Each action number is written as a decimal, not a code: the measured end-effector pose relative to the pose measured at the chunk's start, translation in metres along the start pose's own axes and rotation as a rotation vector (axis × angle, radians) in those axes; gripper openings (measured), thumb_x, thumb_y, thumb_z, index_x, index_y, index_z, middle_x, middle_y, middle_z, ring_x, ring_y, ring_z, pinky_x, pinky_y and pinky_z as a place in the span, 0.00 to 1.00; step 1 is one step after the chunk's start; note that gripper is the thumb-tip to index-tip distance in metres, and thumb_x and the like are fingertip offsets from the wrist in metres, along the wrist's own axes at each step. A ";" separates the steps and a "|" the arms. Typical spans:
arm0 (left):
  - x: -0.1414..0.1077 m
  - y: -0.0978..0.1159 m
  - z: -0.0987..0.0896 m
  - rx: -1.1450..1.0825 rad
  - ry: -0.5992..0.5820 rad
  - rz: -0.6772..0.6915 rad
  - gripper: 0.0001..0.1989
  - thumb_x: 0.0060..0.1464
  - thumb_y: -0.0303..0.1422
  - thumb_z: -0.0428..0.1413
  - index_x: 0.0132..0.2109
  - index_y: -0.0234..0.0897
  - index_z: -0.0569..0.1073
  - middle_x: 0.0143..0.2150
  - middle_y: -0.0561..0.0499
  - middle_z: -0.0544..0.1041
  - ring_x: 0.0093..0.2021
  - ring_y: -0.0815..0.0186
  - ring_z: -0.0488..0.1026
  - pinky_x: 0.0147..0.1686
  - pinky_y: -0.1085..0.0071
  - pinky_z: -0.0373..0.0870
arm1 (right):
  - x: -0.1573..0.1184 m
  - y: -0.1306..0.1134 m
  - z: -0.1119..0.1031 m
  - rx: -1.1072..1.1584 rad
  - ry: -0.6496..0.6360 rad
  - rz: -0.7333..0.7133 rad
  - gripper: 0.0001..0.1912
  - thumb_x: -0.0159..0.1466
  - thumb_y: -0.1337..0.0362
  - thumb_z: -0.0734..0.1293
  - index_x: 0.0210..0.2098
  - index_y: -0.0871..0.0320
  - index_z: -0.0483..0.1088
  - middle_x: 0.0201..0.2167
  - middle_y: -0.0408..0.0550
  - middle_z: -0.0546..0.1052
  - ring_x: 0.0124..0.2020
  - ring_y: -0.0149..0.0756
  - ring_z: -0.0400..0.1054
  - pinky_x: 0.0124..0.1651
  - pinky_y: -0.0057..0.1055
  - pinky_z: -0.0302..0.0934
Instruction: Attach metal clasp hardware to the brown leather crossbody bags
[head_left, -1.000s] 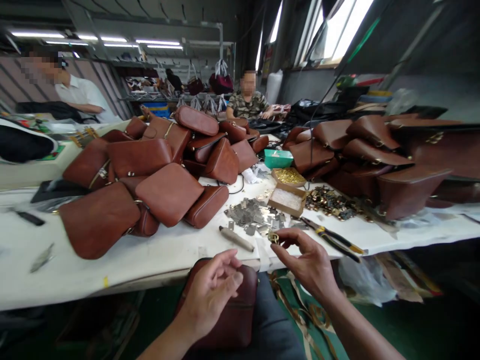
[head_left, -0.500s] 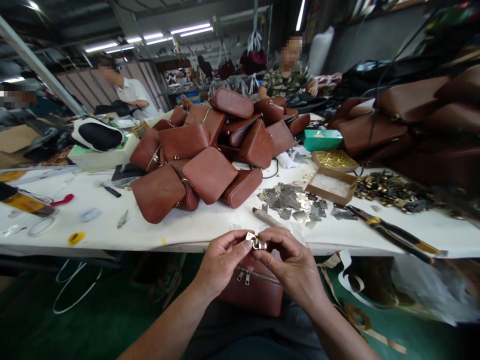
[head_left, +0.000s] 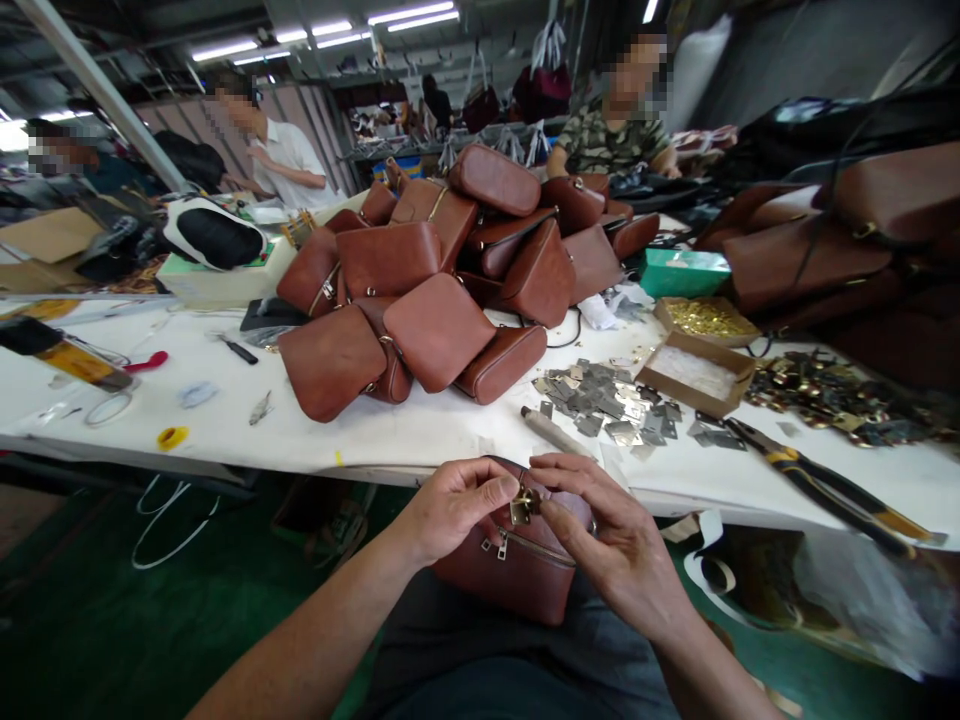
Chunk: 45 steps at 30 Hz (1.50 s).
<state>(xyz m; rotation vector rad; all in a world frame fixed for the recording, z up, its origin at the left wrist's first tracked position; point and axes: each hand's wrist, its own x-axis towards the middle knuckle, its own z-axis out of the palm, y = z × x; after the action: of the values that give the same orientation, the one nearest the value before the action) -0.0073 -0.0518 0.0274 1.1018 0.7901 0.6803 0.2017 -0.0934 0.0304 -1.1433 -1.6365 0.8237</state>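
Observation:
A small brass-coloured metal bag clasp [head_left: 521,507] is pinched between the thumb and finger of my left hand [head_left: 459,505]. My right hand [head_left: 611,525] is at the clasp's right side, its fingers stretched out and apart, with the thumb tip at the clasp's edge. Just under both hands, a brown leather bag [head_left: 517,585] rests on my lap. Its zipper shows two metal pulls. My hands partly hide the bag's upper part.
Brown bags [head_left: 439,330] are heaped on the white table [head_left: 420,435]. Flat metal plates [head_left: 600,400], a carton [head_left: 697,375], a pile of metal clasps [head_left: 832,395] and pliers [head_left: 825,485] lie to the right. Two co-workers [head_left: 619,140] [head_left: 289,155] sit beyond.
The clasp has turned so its plate hangs downward. My right fingers have loosened and spread. The camera view has shifted, showing more of the bag on my lap.

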 end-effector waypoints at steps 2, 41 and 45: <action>0.001 -0.002 0.000 -0.006 0.010 -0.024 0.22 0.56 0.49 0.66 0.39 0.32 0.77 0.33 0.50 0.78 0.29 0.69 0.76 0.28 0.73 0.76 | -0.001 0.000 0.003 0.014 -0.061 -0.021 0.11 0.69 0.62 0.71 0.50 0.47 0.80 0.49 0.49 0.81 0.51 0.43 0.76 0.53 0.37 0.70; 0.021 -0.005 0.000 0.933 -0.229 0.523 0.09 0.66 0.35 0.59 0.49 0.37 0.80 0.46 0.44 0.82 0.48 0.61 0.77 0.51 0.63 0.73 | -0.060 0.040 0.006 0.108 0.088 0.124 0.08 0.69 0.60 0.71 0.34 0.54 0.77 0.31 0.46 0.79 0.33 0.37 0.74 0.39 0.33 0.68; 0.040 -0.008 -0.007 1.358 -0.054 0.535 0.20 0.64 0.37 0.60 0.60 0.33 0.73 0.58 0.40 0.77 0.60 0.53 0.69 0.62 0.52 0.66 | -0.068 0.062 0.018 0.021 0.312 0.284 0.10 0.68 0.56 0.71 0.35 0.54 0.77 0.31 0.45 0.80 0.33 0.37 0.73 0.38 0.32 0.67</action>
<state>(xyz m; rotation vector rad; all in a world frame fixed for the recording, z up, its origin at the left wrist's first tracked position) 0.0093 -0.0188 0.0100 2.6155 0.9072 0.4917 0.2114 -0.1365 -0.0524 -1.4328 -1.2241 0.7902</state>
